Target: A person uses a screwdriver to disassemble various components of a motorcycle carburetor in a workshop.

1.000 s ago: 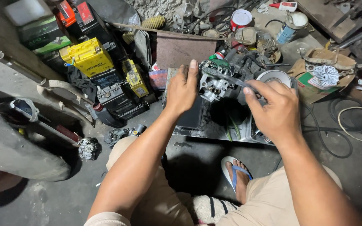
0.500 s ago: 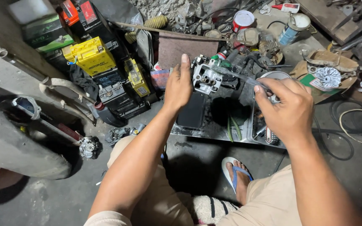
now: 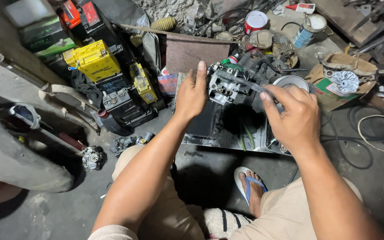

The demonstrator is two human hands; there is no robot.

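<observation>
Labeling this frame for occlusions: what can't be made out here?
Head view only:
- Left hand covers the near side of the grey metal engine part, so its grip is hidden.
- Right hand hides the handle of the thin tool.
- Tool tip: too small to tell.
- Tray contents: dark, unclear.

Dim, uneven overhead light, deep shadows, sharp focus
</observation>
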